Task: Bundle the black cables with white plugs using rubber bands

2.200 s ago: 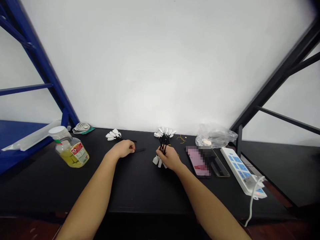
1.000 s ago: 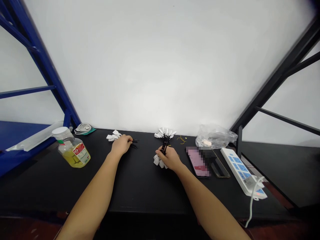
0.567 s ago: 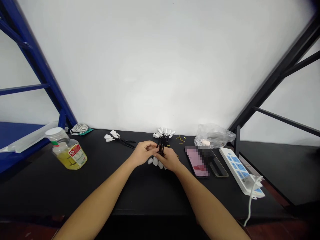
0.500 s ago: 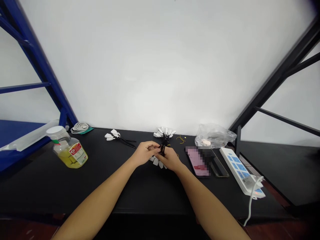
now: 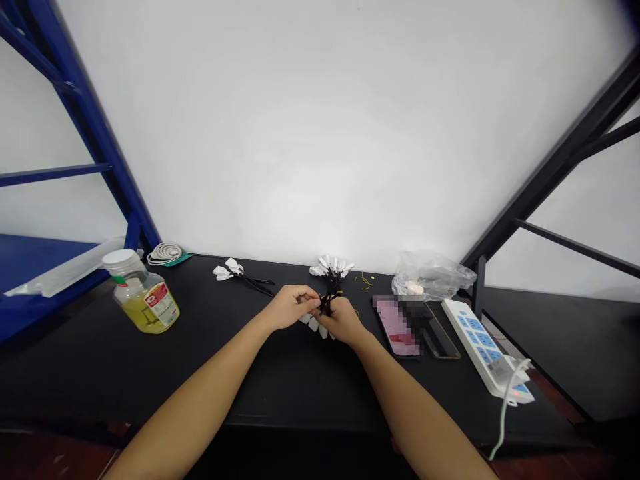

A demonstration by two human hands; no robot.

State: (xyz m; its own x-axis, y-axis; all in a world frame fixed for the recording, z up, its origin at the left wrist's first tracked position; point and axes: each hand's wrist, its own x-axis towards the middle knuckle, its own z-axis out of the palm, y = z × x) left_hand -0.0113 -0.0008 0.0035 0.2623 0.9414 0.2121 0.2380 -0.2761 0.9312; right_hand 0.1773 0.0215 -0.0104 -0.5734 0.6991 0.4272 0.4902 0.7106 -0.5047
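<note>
Close together over the black table, both hands work on a bundle of black cords with white tags. The tags fan out at the far side of the hands, and more white tags show below them. My right hand is closed around the middle of the bundle. From the left, my left hand reaches in with thumb and fingers pinched on the black cords; the exact hold is partly hidden. A few similar white-tagged cords lie apart to the left.
On the left stand a jar of yellow liquid and a coiled white cable. To the right lie yellow bands, a clear plastic bag, two phones and a white power strip.
The view has shifted slightly. Both hands stay at the bundle, with small finger movements at the black cords; the left fingers sit a little differently.
</note>
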